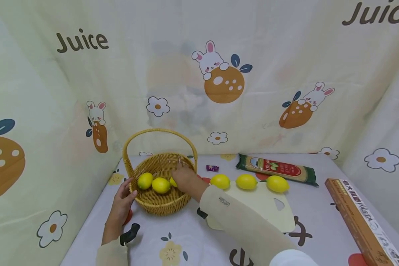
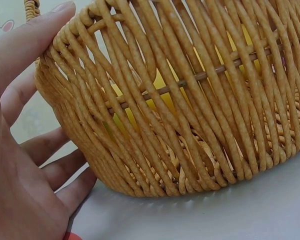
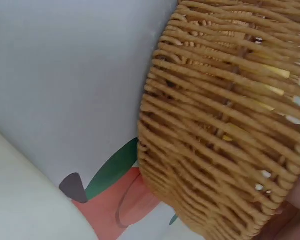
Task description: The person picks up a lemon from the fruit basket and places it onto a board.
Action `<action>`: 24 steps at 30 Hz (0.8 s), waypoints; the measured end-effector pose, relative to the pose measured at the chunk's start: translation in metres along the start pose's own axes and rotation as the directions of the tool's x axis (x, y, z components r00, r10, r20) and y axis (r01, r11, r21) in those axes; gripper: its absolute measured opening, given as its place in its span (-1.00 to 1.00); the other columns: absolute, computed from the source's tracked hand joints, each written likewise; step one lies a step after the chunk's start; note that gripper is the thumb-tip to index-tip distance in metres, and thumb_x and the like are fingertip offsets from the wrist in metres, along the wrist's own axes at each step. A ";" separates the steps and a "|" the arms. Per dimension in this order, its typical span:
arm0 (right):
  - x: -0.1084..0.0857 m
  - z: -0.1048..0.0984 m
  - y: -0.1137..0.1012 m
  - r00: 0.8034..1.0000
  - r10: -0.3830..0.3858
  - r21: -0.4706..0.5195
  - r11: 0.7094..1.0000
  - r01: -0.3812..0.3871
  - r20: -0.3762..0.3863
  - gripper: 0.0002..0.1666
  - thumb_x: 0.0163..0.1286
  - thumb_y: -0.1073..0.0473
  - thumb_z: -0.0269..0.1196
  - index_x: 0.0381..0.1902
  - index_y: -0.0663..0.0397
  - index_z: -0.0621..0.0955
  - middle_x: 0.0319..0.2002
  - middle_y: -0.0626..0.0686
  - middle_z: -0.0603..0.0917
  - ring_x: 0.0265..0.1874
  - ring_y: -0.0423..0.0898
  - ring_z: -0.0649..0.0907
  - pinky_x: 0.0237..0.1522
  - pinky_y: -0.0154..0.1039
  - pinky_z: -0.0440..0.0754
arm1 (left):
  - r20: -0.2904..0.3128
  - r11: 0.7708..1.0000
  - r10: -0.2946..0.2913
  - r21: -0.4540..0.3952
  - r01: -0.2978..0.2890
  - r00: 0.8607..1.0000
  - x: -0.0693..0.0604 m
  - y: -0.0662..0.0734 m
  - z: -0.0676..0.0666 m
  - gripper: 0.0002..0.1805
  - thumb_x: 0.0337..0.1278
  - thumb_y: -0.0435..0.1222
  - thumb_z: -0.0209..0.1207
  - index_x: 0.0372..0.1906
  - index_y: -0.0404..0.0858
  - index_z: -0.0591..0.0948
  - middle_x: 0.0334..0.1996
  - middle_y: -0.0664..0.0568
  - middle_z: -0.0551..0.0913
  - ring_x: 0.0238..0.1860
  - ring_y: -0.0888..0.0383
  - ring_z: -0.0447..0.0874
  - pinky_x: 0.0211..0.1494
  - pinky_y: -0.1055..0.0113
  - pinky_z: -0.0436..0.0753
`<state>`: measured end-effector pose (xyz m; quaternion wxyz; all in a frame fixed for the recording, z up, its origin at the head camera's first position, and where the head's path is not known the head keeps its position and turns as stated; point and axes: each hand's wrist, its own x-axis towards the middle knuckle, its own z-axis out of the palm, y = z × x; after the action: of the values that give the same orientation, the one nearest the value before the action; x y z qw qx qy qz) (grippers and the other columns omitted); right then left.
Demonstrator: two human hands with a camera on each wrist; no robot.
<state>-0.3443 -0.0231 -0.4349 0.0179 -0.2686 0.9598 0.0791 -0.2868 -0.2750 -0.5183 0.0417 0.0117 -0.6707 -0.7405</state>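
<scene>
A wicker basket [image 1: 163,207] with a tall handle stands at the left of the table. Two lemons [image 1: 145,181] [image 1: 161,185] lie in it, and a third lemon [image 1: 173,182] is partly covered by my right hand [image 1: 185,179]. That hand reaches over the basket's right rim, its fingertips hidden; whether it grips the lemon cannot be told. My left hand [image 1: 122,203] holds the basket's left side. In the left wrist view, the thumb of my left hand [image 2: 27,150] lies at the rim of the basket [image 2: 190,100] and its fingers touch the side.
Three lemons [image 1: 220,181] [image 1: 246,182] [image 1: 277,184] sit in a row along the far edge of a pale cutting board [image 1: 269,207]. Behind them are a small purple packet [image 1: 212,168] and a pasta bag [image 1: 276,169]. A long pasta box [image 1: 362,221] lies at the right.
</scene>
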 end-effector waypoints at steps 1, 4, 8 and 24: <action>-0.002 -0.001 0.000 1.000 0.000 0.001 1.000 0.000 -0.006 -0.38 0.36 0.16 0.28 0.36 -0.04 0.41 0.30 0.23 0.35 0.15 0.16 0.48 0.03 -0.10 0.61 | 0.000 1.000 -0.001 0.002 0.001 1.000 0.000 0.000 0.000 -0.33 0.32 -0.31 0.17 0.46 -0.08 0.21 0.44 -0.08 0.15 0.39 0.00 0.16 0.44 0.06 0.12; -0.007 -0.004 -0.002 1.000 0.002 0.029 1.000 -0.001 -0.019 -0.40 0.36 0.16 0.29 0.34 -0.05 0.41 0.27 0.21 0.39 0.17 0.17 0.46 0.00 -0.06 0.62 | 0.002 1.000 -0.003 0.001 0.003 1.000 0.000 0.001 0.002 -0.33 0.32 -0.31 0.17 0.46 -0.09 0.20 0.44 -0.08 0.15 0.40 0.00 0.16 0.44 0.06 0.12; -0.015 -0.008 -0.005 0.999 0.012 0.074 0.997 -0.009 -0.031 -0.40 0.33 0.14 0.31 0.31 -0.09 0.42 0.23 0.17 0.44 0.16 0.16 0.46 -0.03 -0.01 0.63 | 0.003 1.000 -0.003 -0.008 0.003 1.000 -0.001 0.003 0.002 -0.33 0.32 -0.32 0.17 0.46 -0.10 0.20 0.45 -0.08 0.15 0.40 0.00 0.14 0.45 0.06 0.11; -0.053 -0.012 0.003 0.981 0.080 0.485 0.874 0.015 -0.175 -0.26 0.22 0.11 0.41 0.32 -0.20 0.37 0.14 0.09 0.38 0.00 -0.02 0.49 -0.03 -0.07 0.60 | 0.004 1.000 -0.016 0.012 0.016 1.000 -0.001 0.002 0.001 -0.31 0.33 -0.29 0.17 0.47 -0.07 0.18 0.48 -0.08 0.11 0.42 -0.01 0.12 0.46 0.05 0.06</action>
<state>-0.3005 0.0044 -0.4191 -0.0082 -0.2456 0.9507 -0.1891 -0.2859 -0.2743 -0.5161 0.0342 0.0160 -0.6751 -0.7368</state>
